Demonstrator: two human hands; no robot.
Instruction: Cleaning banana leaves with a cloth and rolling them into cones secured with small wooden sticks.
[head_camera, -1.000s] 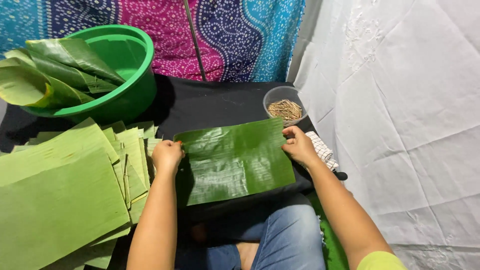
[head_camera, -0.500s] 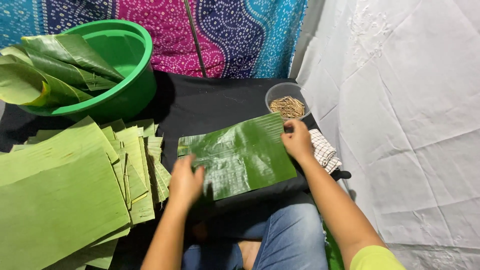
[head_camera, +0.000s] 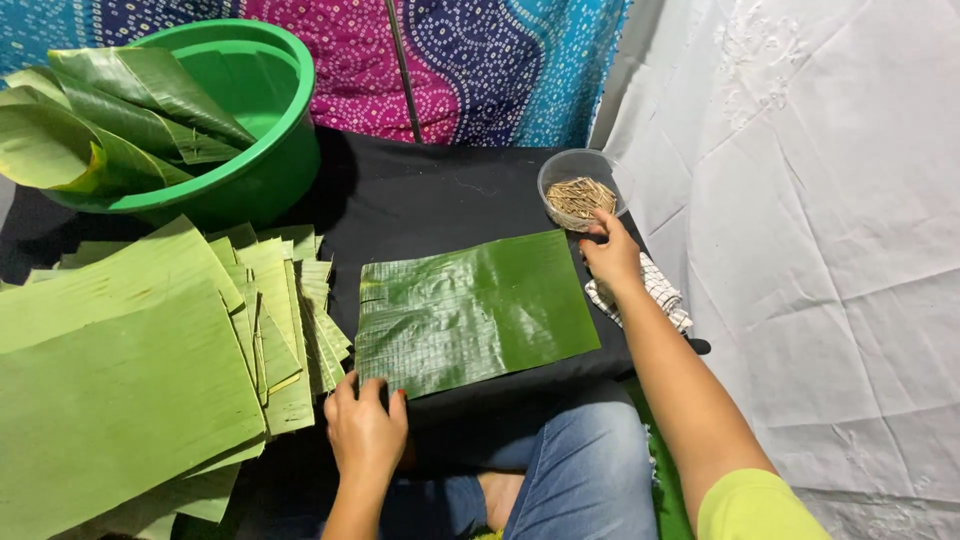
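Left hand: your left hand (head_camera: 365, 432) sat at the near edge of the leaf (head_camera: 475, 310), fingers spread and resting on its lower left corner — pressing down, not gripping.
Right hand: your right hand (head_camera: 610, 255) was up at the far right corner of the leaf, fingertips reaching to the rim of the bowl (head_camera: 580, 188) of small sticks — I couldn't tell whether it had pinched one.
Leaf: flat and glossy on the black cloth (head_camera: 440, 205), in front of your knees.
Left side: a stack of cut leaves (head_camera: 130, 370), with the green tub (head_camera: 250, 130) behind it.
Right side: a checked cloth (head_camera: 655, 295) under your wrist.
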